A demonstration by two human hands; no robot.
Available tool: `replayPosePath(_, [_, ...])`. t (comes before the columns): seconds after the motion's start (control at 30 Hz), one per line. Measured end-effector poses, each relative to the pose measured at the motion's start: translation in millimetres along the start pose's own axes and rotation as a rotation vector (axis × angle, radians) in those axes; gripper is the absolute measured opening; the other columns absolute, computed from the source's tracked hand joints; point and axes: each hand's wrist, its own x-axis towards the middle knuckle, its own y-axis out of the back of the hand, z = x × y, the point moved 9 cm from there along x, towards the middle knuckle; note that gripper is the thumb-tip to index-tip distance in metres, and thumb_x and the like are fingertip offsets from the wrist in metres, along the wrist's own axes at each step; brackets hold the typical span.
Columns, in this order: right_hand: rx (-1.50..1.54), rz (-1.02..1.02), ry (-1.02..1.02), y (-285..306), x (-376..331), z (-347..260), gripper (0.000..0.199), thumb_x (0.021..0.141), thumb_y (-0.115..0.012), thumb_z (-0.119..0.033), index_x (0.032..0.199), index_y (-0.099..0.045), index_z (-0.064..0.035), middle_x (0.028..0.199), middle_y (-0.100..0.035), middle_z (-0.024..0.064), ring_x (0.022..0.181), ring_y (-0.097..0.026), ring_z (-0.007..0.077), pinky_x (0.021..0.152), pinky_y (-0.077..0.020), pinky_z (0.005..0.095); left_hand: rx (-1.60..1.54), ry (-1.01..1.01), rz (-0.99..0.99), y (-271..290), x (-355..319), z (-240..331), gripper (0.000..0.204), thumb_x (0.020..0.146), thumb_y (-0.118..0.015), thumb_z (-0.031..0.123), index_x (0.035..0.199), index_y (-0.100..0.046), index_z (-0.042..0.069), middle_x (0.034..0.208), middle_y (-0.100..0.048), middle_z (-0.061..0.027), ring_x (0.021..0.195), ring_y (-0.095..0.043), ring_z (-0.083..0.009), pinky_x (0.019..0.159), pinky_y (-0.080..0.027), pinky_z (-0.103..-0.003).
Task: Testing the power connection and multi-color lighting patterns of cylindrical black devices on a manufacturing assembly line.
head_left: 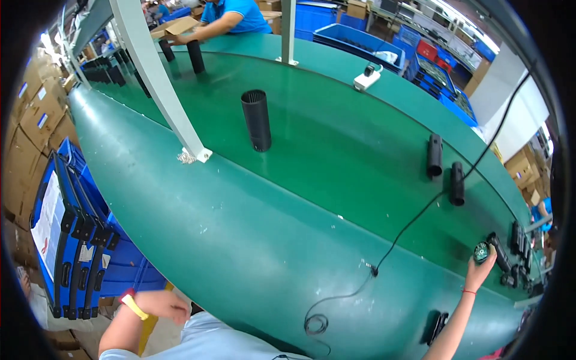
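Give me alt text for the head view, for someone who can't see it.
The person's right hand reaches far across a green conveyor table and touches a small round black part. The left hand, with a yellow wristband, hangs empty off the near edge. An upright black tube stands mid-table.

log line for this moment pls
right hand: holds small round black part at green table far edge | left hand: empty, near lap | black tube: upright mid-table

The right hand point(478, 273) hides part of a small round part point(481, 251); its details are too small to tell.
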Motion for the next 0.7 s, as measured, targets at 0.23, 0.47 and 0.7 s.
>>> replayPosePath(0.23, [0.586, 0.137, 0.299, 129.3, -117.5, -222.9, 0.045, 0.068, -0.060, 0.001, 0.111, -0.049, -0.0028, 0.116, -0.051, 0.0140, 0.105, -0.049, 0.0291, 0.093, -0.0388, 0.0339, -0.321, -1.184, -0.093, 22.3, -40.2, 245.3, 0.037, 0.087, -0.051, 0.007, 0.123, -0.043, 0.003, 0.108, -0.056, -0.0124, 0.098, -0.055, -0.0216, 0.084, -0.044, -0.031])
replayPosePath(0.47, [0.500, 0.131, 0.720, 134.0, -188.4, -431.0, 0.029, 0.065, -0.065, -0.006, 0.091, -0.059, -0.0171, 0.108, -0.054, 0.0121, 0.104, -0.050, 0.0303, 0.093, -0.0359, 0.0469, -0.548, -0.995, -0.515, -48.1, 38.8, 295.9, 0.056, 0.089, -0.048, 0.031, 0.133, -0.024, 0.006, 0.123, -0.045, -0.0149, 0.103, -0.053, -0.0259, 0.086, -0.044, -0.037])
replayPosePath(0.7, [0.685, 0.095, 0.036, 77.6, -152.8, -355.1, 0.026, 0.070, -0.061, -0.001, 0.095, -0.059, -0.0062, 0.110, -0.049, 0.0111, 0.094, -0.049, 0.0242, 0.080, -0.0412, 0.0324, -0.772, -1.132, -0.414, 11.8, 82.7, 291.6, 0.044, 0.089, -0.047, 0.026, 0.126, -0.030, 0.008, 0.113, -0.048, -0.0140, 0.092, -0.057, -0.0256, 0.076, -0.050, -0.036])
